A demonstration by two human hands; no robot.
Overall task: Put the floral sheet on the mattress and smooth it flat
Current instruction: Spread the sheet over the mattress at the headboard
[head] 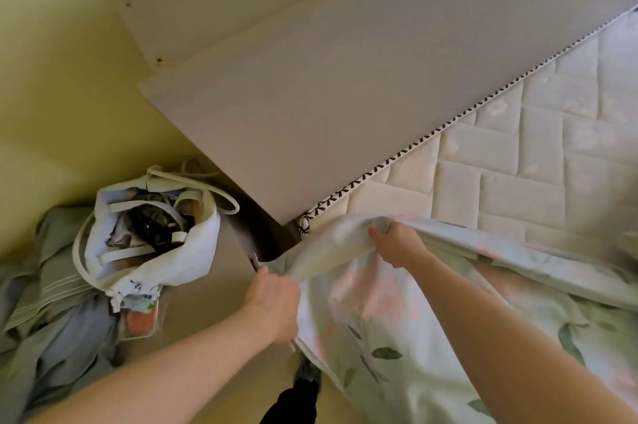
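Observation:
The floral sheet (pixel 397 320), pale with pink flowers and green leaves, hangs bunched over the near corner of the mattress. The quilted white mattress (pixel 500 161) lies bare at the right, with a black-and-white zigzag trim along its edge. My left hand (pixel 272 299) grips the sheet's edge at the mattress corner, low beside the bed. My right hand (pixel 397 244) is closed on a fold of the sheet's hem, lifted just above the mattress corner. Both forearms reach in from the bottom.
A white headboard panel (pixel 328 78) stands against the yellow wall (pixel 69 60) behind the mattress. On the floor to the left sit a white bag (pixel 155 233) stuffed with items and a pile of grey-blue fabric (pixel 51 302). My foot (pixel 303 382) shows below.

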